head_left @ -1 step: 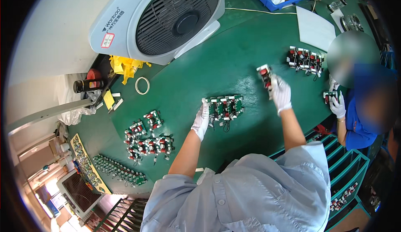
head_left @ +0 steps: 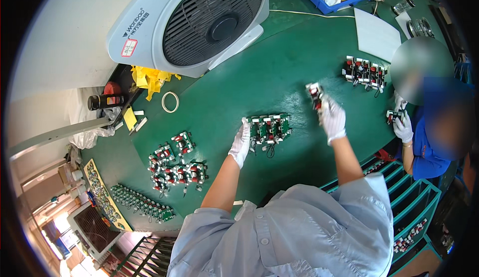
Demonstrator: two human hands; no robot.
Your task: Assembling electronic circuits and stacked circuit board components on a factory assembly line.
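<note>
In my gloved right hand (head_left: 332, 119) is a small circuit board (head_left: 315, 96) with red, white and black parts, lifted over the green table and tilted. Left of it stands a row of similar green circuit boards (head_left: 269, 129), side by side, a dark wire hanging from its near edge. Against the row's left end rests my gloved left hand (head_left: 241, 143), its fingers stretched out along that edge. Farther left lies a looser group of circuit boards (head_left: 178, 173) with red parts.
A large grey fan (head_left: 214, 27) stands at the back. Another board row (head_left: 364, 72) lies far right, beside a co-worker's gloved hand (head_left: 403, 127) with a board. At lower left are a row of small boards (head_left: 142, 203) and a ring (head_left: 170, 102) beyond. A green rack (head_left: 414, 202) stands lower right.
My right hand has come slightly left and nearer to me with the circuit board. My left hand and the row beside it have stayed put. The co-worker's board has tilted.
</note>
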